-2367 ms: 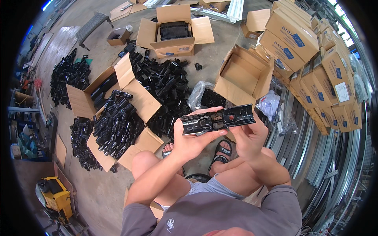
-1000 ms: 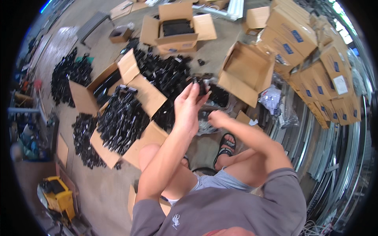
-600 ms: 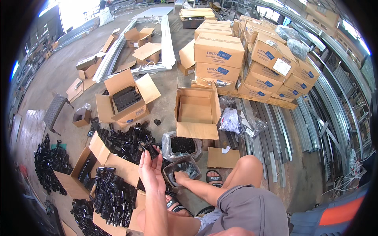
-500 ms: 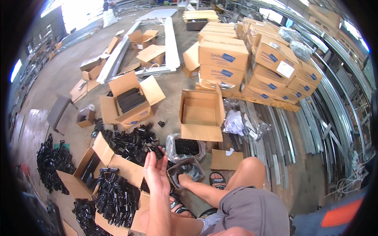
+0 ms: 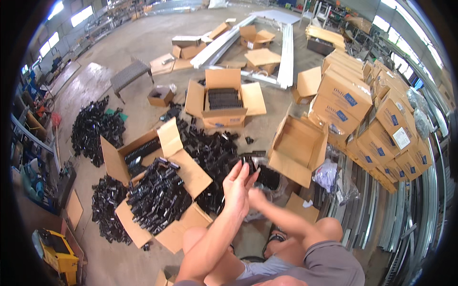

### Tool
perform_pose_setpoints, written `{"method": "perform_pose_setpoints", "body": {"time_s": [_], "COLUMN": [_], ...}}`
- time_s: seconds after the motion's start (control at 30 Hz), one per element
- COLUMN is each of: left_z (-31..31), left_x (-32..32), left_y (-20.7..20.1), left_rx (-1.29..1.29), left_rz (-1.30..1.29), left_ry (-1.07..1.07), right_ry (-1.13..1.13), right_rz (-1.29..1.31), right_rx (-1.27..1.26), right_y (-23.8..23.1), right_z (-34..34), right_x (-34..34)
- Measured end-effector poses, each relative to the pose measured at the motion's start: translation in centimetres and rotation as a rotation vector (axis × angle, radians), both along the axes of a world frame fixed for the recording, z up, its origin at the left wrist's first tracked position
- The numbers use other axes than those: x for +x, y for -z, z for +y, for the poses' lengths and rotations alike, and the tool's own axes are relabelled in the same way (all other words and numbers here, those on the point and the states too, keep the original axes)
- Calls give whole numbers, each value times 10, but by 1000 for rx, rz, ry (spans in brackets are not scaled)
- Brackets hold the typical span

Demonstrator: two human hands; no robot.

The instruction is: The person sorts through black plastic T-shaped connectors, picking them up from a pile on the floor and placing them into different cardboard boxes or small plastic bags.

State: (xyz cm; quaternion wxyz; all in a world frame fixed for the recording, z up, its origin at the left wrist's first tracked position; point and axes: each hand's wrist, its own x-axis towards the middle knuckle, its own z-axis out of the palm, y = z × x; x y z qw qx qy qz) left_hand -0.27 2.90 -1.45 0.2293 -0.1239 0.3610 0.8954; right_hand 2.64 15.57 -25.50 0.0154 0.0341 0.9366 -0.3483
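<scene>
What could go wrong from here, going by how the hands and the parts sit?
The left hand seems to hold the black part by the fingers, so it could slip and be lost among similar pieces nearby.

The right hand appears close beside the left in this view and might knock it.

The pile of black pieces heaped among open carton flaps could slide onto the floor.
</scene>
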Motion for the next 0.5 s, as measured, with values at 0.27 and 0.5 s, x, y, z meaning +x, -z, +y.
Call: {"method": "perform_pose_setpoints", "body": {"time_s": [0.27, 0.5], "left_z": [5, 18], "left_x": [8, 29], "left_y": [-2, 1], "left_rx": [26, -63], "left_rz": [44, 106], "left_ry": [-78, -78], "right_ry": [260, 335], "right_rz": [369, 439], "right_rx": [-551, -806], "right_y": [-241, -241], "right_z": [29, 5], "right_x": [7, 21]}}
